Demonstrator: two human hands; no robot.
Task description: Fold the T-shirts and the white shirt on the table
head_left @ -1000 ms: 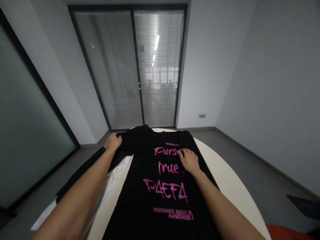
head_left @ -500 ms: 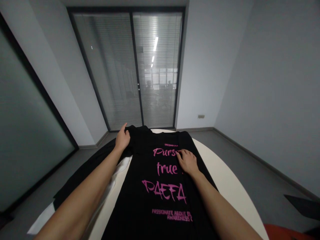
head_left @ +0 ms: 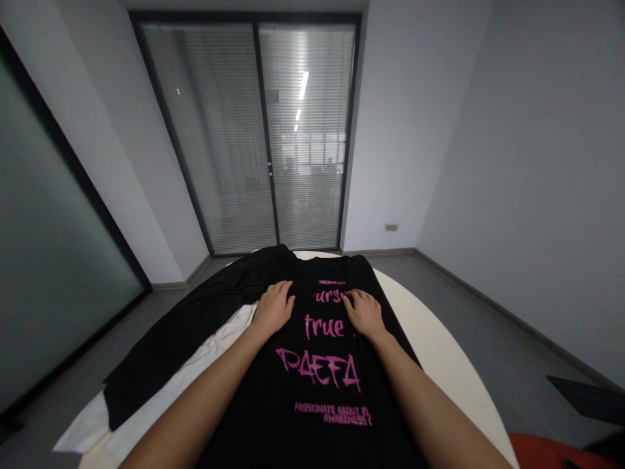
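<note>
A black long-sleeved shirt (head_left: 263, 404) with pink lettering lies spread on the round table, its collar end away from me. Its right side is folded over the front, cutting off the ends of the printed lines. On the left a black sleeve (head_left: 185, 326) stretches out toward me, with white fabric (head_left: 205, 355) showing beneath it and at its end. My left hand (head_left: 275, 307) rests flat on the upper left of the shirt, covering the start of a printed word. Upon the folded right part lies my right hand (head_left: 366, 314), fingers stretched out.
The cream tabletop (head_left: 439, 345) shows along the right edge. Beyond the table stand glass doors (head_left: 312, 182) with blinds. At the lower right are a red surface (head_left: 547, 453) and a dark flat object (head_left: 586, 397).
My left hand has come off the sleeve by the left shoulder and moved right and nearer onto the shirt front. The sleeve now lies uncovered. My right hand stays in place.
</note>
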